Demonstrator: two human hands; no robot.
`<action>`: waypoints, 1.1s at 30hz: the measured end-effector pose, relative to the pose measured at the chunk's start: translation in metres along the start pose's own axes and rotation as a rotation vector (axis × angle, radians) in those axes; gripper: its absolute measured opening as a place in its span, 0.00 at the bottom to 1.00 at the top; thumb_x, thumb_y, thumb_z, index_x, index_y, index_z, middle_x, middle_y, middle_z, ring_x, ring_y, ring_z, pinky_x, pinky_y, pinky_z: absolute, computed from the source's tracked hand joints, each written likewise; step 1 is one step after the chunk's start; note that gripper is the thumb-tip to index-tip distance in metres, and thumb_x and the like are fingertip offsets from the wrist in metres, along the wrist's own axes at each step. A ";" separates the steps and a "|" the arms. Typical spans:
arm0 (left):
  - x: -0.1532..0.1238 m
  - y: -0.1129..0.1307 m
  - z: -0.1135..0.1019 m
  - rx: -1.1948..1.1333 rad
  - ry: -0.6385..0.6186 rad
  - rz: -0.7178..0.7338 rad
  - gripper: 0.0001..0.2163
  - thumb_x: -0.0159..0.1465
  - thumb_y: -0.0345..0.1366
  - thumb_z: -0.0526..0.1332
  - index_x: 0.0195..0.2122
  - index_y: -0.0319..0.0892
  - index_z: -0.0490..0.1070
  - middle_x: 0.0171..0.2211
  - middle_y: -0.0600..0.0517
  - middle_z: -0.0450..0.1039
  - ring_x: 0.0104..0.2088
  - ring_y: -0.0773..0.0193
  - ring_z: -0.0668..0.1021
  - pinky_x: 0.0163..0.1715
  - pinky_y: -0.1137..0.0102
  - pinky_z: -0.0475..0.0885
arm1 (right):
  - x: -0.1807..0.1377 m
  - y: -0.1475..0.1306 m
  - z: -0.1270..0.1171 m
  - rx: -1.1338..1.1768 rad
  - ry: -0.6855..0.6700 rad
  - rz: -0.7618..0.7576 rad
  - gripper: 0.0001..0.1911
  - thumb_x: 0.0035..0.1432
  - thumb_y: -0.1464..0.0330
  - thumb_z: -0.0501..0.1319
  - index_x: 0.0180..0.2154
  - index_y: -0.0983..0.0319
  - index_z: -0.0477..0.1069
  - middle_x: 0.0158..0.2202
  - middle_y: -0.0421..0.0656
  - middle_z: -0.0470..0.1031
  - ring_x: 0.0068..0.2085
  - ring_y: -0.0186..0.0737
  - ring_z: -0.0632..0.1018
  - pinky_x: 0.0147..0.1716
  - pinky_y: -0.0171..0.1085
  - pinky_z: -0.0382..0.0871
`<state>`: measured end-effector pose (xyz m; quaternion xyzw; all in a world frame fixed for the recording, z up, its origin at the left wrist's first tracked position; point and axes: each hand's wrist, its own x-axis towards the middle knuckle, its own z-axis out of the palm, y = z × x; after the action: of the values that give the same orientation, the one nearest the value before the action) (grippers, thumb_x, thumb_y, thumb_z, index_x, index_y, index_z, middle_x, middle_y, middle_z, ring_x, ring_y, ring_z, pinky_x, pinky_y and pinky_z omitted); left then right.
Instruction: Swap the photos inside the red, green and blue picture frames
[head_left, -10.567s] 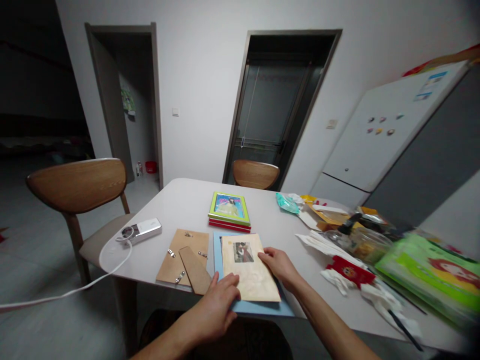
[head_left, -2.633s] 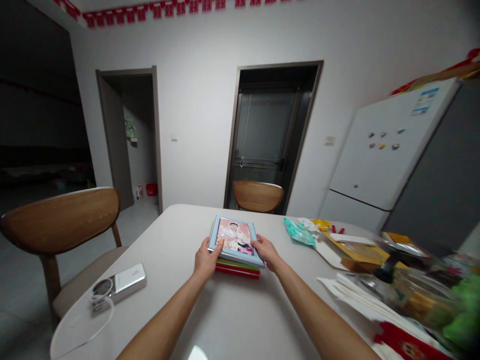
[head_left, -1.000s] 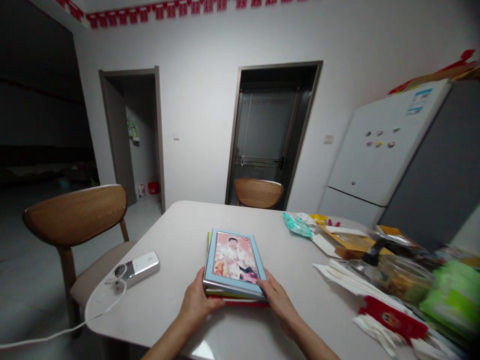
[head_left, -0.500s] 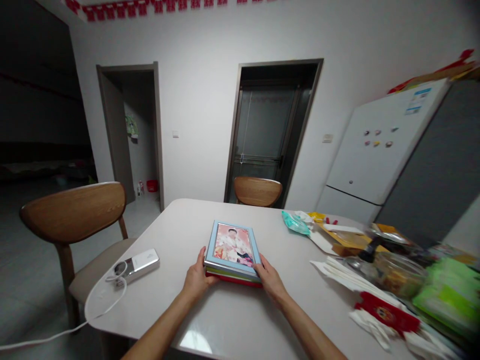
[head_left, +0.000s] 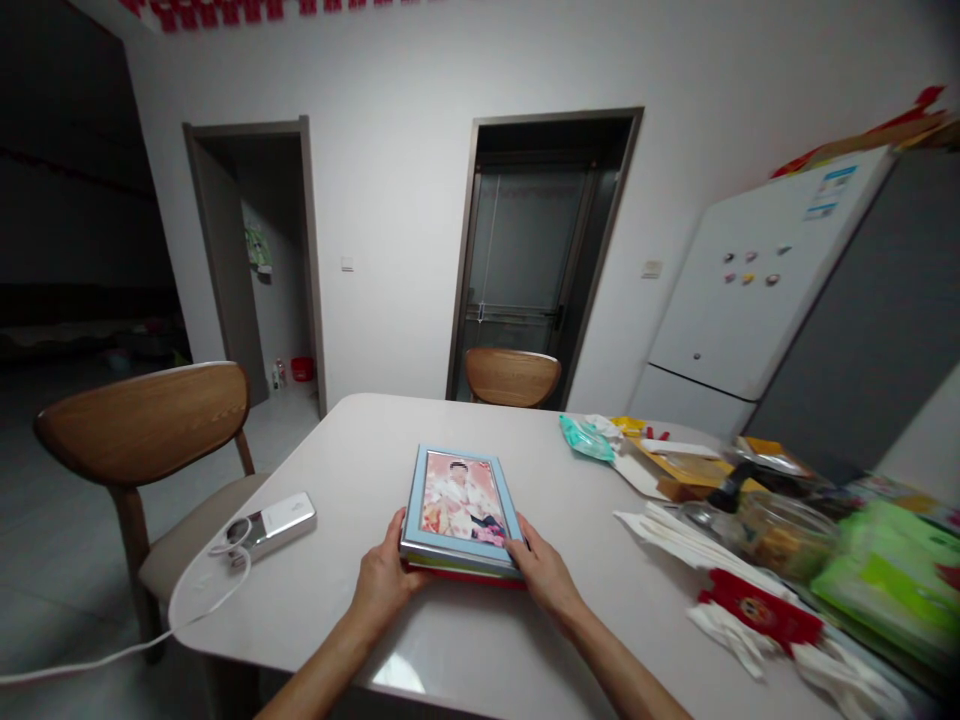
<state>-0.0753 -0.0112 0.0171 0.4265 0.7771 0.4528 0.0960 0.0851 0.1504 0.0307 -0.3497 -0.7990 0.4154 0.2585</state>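
Observation:
A light-blue picture frame (head_left: 430,500) with a photo of a person in white tops a small stack at the middle of the table. Beneath it show the edges of a yellow-green layer and a red layer (head_left: 480,577); what these are I cannot make out. My left hand (head_left: 385,572) grips the stack's near left corner, fingers along its side. At the near right corner, my right hand (head_left: 546,570) grips the stack, its thumb over the frame's front edge. Whether the stack rests on the table or is slightly raised, I cannot tell.
The white table (head_left: 352,440) has a white power bank (head_left: 285,524) with a cable at left. On the right lie a teal packet (head_left: 586,438), white tissues (head_left: 726,636), a clear tub (head_left: 787,535), a red card (head_left: 761,608) and a green bag (head_left: 896,570). Wooden chairs (head_left: 146,420) stand around.
The stack has shifted slightly toward me and to the left, with both hands still on it. The camera view has moved a little.

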 end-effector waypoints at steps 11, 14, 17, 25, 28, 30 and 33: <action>0.028 0.058 -0.068 -0.413 0.195 0.083 0.29 0.52 0.34 0.56 0.54 0.40 0.48 0.22 0.59 0.61 0.22 0.72 0.66 0.27 0.75 0.62 | 0.007 -0.081 -0.023 0.317 0.242 -0.361 0.32 0.48 0.69 0.51 0.56 0.62 0.48 0.20 0.33 0.60 0.20 0.29 0.62 0.24 0.31 0.60; 0.024 0.125 -0.064 -0.762 0.084 0.334 0.35 0.51 0.29 0.57 0.57 0.46 0.39 0.19 0.63 0.58 0.19 0.75 0.62 0.23 0.78 0.59 | -0.014 -0.135 -0.020 0.614 0.142 -0.595 0.37 0.47 0.72 0.51 0.58 0.55 0.37 0.18 0.31 0.58 0.19 0.27 0.58 0.20 0.29 0.55; 0.018 0.171 -0.054 -0.970 -0.079 0.425 0.39 0.49 0.27 0.57 0.58 0.45 0.35 0.18 0.63 0.57 0.18 0.75 0.61 0.21 0.78 0.59 | -0.023 -0.161 -0.018 0.769 0.054 -0.634 0.39 0.45 0.75 0.51 0.57 0.53 0.37 0.16 0.30 0.54 0.18 0.27 0.56 0.18 0.28 0.53; 0.016 0.153 -0.036 -1.023 -0.165 0.276 0.40 0.47 0.30 0.62 0.57 0.44 0.39 0.18 0.63 0.60 0.18 0.75 0.63 0.19 0.78 0.59 | -0.023 -0.134 -0.010 0.843 0.006 -0.435 0.36 0.44 0.73 0.54 0.56 0.56 0.45 0.14 0.28 0.55 0.16 0.26 0.56 0.16 0.27 0.52; 0.023 0.129 -0.034 -0.962 -0.150 -0.032 0.30 0.45 0.38 0.64 0.49 0.40 0.56 0.19 0.61 0.64 0.18 0.75 0.65 0.17 0.79 0.56 | -0.016 -0.112 -0.006 0.812 -0.041 -0.110 0.19 0.46 0.64 0.55 0.42 0.64 0.64 0.16 0.33 0.62 0.15 0.25 0.60 0.13 0.27 0.52; 0.031 0.121 -0.037 -0.936 -0.159 -0.184 0.20 0.48 0.49 0.59 0.32 0.36 0.65 0.15 0.59 0.63 0.14 0.76 0.64 0.14 0.79 0.52 | -0.008 -0.104 -0.009 0.816 -0.094 0.116 0.18 0.47 0.57 0.52 0.24 0.66 0.67 0.17 0.37 0.65 0.14 0.26 0.62 0.11 0.27 0.51; 0.043 0.127 -0.046 -0.935 -0.234 -0.242 0.27 0.52 0.60 0.43 0.15 0.38 0.60 0.09 0.58 0.56 0.09 0.76 0.57 0.11 0.78 0.46 | 0.003 -0.113 -0.023 0.912 -0.221 0.180 0.28 0.49 0.49 0.45 0.11 0.64 0.56 0.10 0.37 0.59 0.10 0.25 0.57 0.10 0.27 0.46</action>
<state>-0.0535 0.0211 0.1538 0.2926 0.5190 0.6875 0.4152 0.0607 0.1171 0.1380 -0.2221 -0.5246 0.7790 0.2619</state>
